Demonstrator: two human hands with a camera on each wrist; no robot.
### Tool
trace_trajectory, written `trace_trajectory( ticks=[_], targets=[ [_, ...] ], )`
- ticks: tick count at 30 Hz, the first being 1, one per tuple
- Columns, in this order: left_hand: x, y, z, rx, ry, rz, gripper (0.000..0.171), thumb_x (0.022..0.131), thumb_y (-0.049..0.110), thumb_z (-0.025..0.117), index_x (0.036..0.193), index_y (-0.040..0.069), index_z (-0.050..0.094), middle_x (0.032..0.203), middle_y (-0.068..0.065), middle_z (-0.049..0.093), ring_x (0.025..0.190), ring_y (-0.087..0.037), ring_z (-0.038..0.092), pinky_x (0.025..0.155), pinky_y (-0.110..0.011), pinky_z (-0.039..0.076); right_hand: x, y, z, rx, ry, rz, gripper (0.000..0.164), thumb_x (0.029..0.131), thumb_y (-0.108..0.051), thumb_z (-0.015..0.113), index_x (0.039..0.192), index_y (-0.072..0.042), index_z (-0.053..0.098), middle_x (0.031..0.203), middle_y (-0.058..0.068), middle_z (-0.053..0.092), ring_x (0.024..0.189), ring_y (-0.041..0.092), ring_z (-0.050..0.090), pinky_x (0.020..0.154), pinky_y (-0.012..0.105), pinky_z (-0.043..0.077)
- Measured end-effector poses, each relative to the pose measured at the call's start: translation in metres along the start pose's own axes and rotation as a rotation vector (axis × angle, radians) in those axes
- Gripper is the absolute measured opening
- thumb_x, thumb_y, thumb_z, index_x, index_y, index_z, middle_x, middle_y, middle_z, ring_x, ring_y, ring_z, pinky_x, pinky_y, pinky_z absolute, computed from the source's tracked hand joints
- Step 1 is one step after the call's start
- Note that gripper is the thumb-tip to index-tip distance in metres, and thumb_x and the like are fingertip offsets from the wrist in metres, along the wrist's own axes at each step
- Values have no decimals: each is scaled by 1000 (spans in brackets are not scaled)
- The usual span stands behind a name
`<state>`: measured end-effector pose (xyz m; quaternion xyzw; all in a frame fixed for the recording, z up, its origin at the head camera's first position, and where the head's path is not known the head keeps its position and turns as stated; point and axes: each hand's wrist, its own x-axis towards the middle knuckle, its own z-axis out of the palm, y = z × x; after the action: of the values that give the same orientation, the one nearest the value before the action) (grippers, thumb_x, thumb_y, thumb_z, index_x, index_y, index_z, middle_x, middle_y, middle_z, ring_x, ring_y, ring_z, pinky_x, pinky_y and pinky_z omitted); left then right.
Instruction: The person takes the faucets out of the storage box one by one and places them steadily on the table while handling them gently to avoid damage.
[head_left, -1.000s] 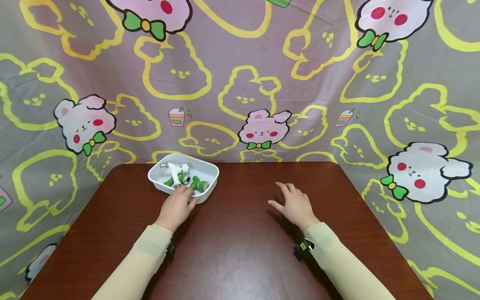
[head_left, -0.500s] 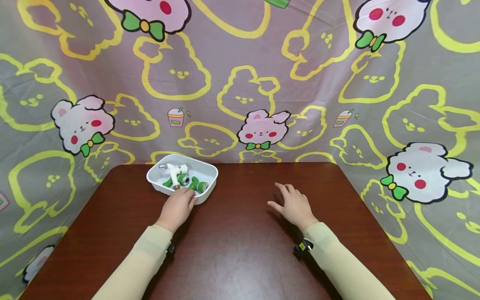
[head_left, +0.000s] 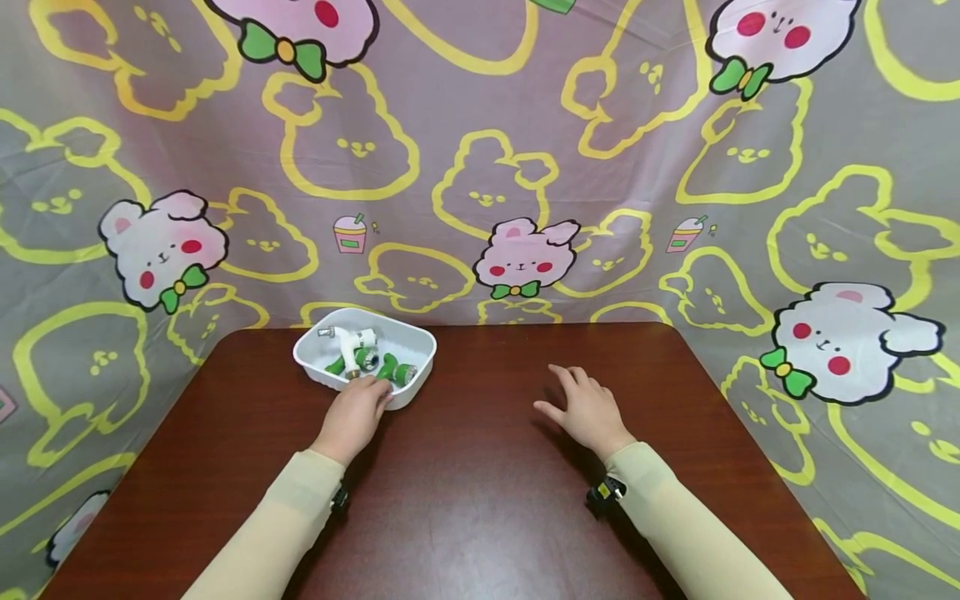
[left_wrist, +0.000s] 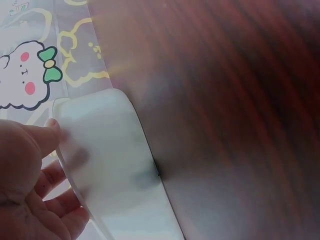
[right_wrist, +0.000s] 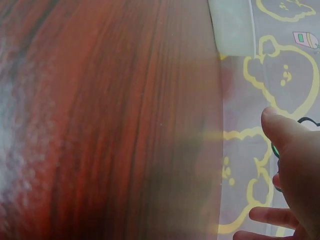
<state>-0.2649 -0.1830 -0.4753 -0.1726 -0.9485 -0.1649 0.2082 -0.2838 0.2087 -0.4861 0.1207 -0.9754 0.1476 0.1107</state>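
A white plastic basin [head_left: 416, 333] stands at the back left of the table. My left hand [head_left: 352, 417] holds its near rim, fingers over the edge and thumb at the wall; the left wrist view shows the fingertips along the rim of the basin [left_wrist: 107, 150]. Inside lie a white tap-like fitting [head_left: 348, 346] with metal ends and green tap-like pieces [head_left: 401, 371] with metal ends. Part of the contents is hidden by the left hand. My right hand [head_left: 588, 408] hovers over the table at the right, fingers spread and holding nothing; its thumb and fingers [right_wrist: 274, 217] show in the right wrist view.
The dark brown wooden table [head_left: 480, 500] reaches back to a grey cloth [head_left: 637, 183] printed with yellow outlines and white rabbits. The cloth hangs behind it and along both sides. Both forearms in light sleeves [head_left: 277, 517] carry dark wrist cameras.
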Motion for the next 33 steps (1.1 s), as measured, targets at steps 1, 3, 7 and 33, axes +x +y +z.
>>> trace_trajectory(
  ticks=[1, 3, 7, 33],
  targets=[
    [0, 0, 0, -4, 0, 0, 5, 97, 10, 71, 96, 4, 71, 88, -11, 66, 87, -37, 63, 79, -49, 53, 0, 0, 0, 0, -1, -1, 78, 91, -60, 71, 153, -20, 47, 136, 15, 59, 119, 40, 61, 99, 61, 48],
    [0, 0, 1, -9, 1, 0, 5, 97, 10, 70, 96, 5, 71, 88, -11, 66, 88, -36, 63, 79, -49, 53, 0, 0, 1, 5, -4, -2, 78, 91, -60, 70, 153, -19, 47, 136, 15, 58, 120, 40, 61, 99, 61, 48],
    [-1, 1, 1, -21, 5, 2, 5, 96, 9, 71, 95, 4, 70, 86, -11, 64, 88, -36, 63, 80, -48, 53, 0, 0, 0, 10, -10, -5, 78, 92, -60, 70, 154, -20, 46, 137, 15, 58, 120, 40, 61, 100, 61, 48],
    [-9, 26, 0, -52, 26, 16, 8, 95, 6, 72, 88, 6, 67, 81, -10, 61, 83, -35, 61, 74, -46, 52, 7, -12, -4, 19, 14, -41, 72, 92, -55, 72, 150, -17, 51, 135, 14, 60, 118, 38, 64, 100, 59, 49]
  ],
)
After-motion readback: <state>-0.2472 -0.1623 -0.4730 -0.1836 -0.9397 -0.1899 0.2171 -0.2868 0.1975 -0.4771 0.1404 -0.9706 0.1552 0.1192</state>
